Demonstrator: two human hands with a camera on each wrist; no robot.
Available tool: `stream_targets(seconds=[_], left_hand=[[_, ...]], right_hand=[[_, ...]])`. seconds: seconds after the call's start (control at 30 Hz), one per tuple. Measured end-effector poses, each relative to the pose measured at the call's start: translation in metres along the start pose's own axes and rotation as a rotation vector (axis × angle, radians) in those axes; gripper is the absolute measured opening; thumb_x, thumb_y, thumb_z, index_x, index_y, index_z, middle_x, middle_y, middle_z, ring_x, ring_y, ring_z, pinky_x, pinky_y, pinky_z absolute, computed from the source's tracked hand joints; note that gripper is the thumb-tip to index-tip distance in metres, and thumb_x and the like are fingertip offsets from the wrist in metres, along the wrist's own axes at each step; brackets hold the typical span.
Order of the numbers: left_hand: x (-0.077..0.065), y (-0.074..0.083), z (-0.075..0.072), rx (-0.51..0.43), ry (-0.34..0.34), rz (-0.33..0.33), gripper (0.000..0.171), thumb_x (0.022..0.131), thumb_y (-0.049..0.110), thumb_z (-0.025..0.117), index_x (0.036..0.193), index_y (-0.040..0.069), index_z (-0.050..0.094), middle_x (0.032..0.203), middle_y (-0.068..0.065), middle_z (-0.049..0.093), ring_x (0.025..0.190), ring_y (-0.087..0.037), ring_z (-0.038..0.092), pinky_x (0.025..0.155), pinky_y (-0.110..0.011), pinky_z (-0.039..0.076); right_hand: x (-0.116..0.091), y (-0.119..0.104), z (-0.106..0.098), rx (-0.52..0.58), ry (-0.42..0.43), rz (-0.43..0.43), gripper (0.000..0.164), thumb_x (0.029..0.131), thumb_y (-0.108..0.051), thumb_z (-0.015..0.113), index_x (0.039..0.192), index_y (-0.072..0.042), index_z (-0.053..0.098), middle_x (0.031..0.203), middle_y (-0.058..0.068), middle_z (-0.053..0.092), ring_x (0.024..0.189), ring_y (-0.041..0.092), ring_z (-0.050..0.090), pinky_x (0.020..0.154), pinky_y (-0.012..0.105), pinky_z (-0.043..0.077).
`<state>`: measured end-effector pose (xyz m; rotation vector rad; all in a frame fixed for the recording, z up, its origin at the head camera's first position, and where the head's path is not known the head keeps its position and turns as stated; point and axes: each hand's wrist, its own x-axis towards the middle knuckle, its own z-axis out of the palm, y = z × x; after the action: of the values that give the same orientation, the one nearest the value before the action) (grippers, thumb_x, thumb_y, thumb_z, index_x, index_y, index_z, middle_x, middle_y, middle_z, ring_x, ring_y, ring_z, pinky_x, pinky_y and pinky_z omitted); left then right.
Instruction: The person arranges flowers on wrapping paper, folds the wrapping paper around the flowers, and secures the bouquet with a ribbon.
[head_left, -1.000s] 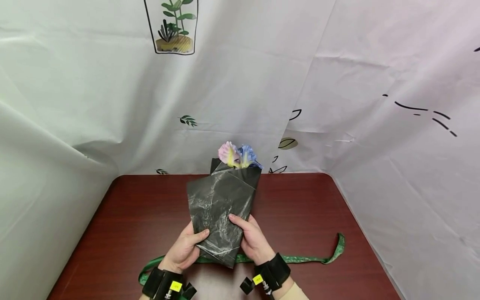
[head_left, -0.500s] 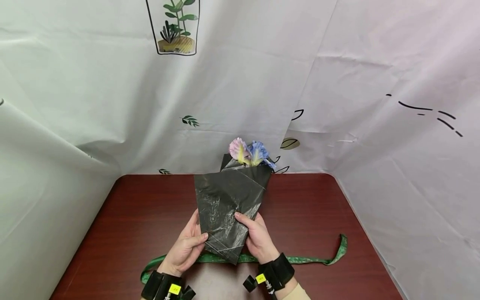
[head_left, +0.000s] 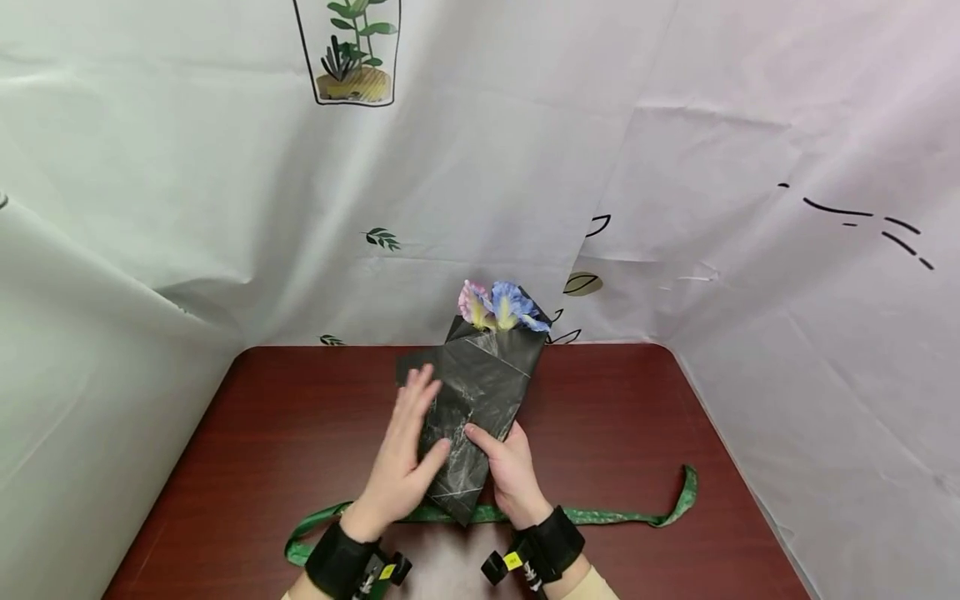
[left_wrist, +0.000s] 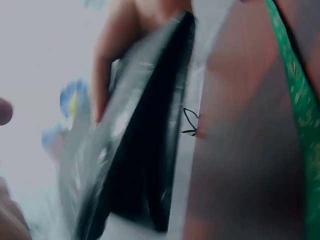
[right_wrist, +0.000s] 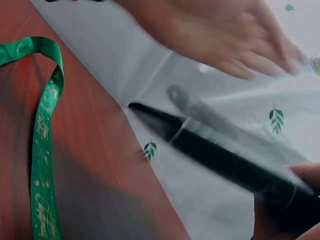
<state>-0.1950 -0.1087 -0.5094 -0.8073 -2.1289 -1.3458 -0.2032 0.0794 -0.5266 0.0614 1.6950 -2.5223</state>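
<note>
A bouquet wrapped in black paper (head_left: 487, 375) is held up over the table, its narrow end toward me. Out of its top show a pink and yellow flower (head_left: 476, 305) and a blue one (head_left: 514, 308). My right hand (head_left: 513, 479) grips the wrap's lower right side, thumb across the front. My left hand (head_left: 401, 458), fingers straight, is at the left side of the wrap and overlaps its left flap. In the right wrist view the left hand (right_wrist: 215, 37) appears blurred beside the wrap (right_wrist: 220, 155). The left wrist view looks into a dark fold of the paper (left_wrist: 150, 135).
A green ribbon (head_left: 622, 518) with gold print lies across the dark red table (head_left: 300, 417), passing below the bouquet, its right end curling up. White printed cloth (head_left: 487, 167) hangs behind the table and along both sides.
My left hand has let go of the wrap's lower left edge and moved up and right, fingers straightened. The left flap has folded inward, and the bouquet has shifted right. My right hand keeps its grip.
</note>
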Motion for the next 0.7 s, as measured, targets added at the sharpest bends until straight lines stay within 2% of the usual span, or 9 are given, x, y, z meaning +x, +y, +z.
stream_targets(seconds=[0.07,0.13,0.27,0.43,0.57,0.7], left_hand=[[0.009,0.001,0.006,0.141,-0.087,0.006,0.075,0.105,0.014,0.065,0.17,0.007,0.029,0.178,-0.015,0.018,0.163,-0.042,0.012,0.131,-0.053,0.004],[0.016,0.0,0.011,0.242,-0.137,-0.037,0.073,0.109,0.026,0.061,0.172,0.011,0.025,0.179,-0.011,0.016,0.164,-0.037,0.011,0.13,-0.057,0.005],[0.022,-0.007,0.018,0.317,-0.132,-0.145,0.074,0.111,0.034,0.058,0.172,0.011,0.022,0.179,-0.011,0.013,0.165,-0.032,0.004,0.127,-0.066,0.007],[0.024,-0.01,0.021,0.235,-0.107,-0.249,0.077,0.113,0.038,0.054,0.174,0.012,0.014,0.18,-0.011,0.008,0.165,-0.031,0.003,0.127,-0.065,0.01],[0.025,-0.011,0.023,0.11,-0.051,-0.32,0.075,0.114,0.037,0.053,0.174,0.012,0.014,0.179,-0.009,0.011,0.164,-0.033,0.013,0.126,-0.063,0.021],[0.024,-0.011,0.024,-0.033,0.035,-0.426,0.071,0.114,0.033,0.055,0.173,0.016,0.019,0.176,-0.011,0.023,0.16,-0.034,0.027,0.123,-0.063,0.029]], right_hand=[[-0.001,0.0,0.001,0.018,-0.031,-0.002,0.065,0.098,-0.009,0.078,0.155,-0.005,0.049,0.147,0.013,0.061,0.126,0.025,0.065,0.104,0.04,0.055],[-0.002,0.0,0.002,0.042,-0.068,-0.002,0.066,0.098,-0.007,0.078,0.156,-0.007,0.048,0.148,0.012,0.06,0.128,0.025,0.064,0.105,0.04,0.055],[-0.004,0.001,0.004,0.046,-0.115,-0.008,0.065,0.098,-0.005,0.076,0.157,-0.005,0.047,0.146,0.01,0.062,0.127,0.024,0.066,0.104,0.039,0.055],[-0.005,0.0,0.005,0.034,-0.122,-0.009,0.065,0.098,-0.004,0.076,0.156,-0.005,0.047,0.145,0.009,0.063,0.126,0.024,0.066,0.104,0.039,0.055],[-0.004,0.0,0.005,0.03,-0.122,-0.005,0.065,0.098,-0.004,0.076,0.156,-0.004,0.048,0.145,0.01,0.063,0.126,0.024,0.066,0.105,0.04,0.055],[-0.004,0.0,0.003,0.031,-0.126,-0.005,0.064,0.098,-0.004,0.076,0.155,-0.003,0.048,0.143,0.012,0.064,0.124,0.025,0.067,0.104,0.04,0.056]])
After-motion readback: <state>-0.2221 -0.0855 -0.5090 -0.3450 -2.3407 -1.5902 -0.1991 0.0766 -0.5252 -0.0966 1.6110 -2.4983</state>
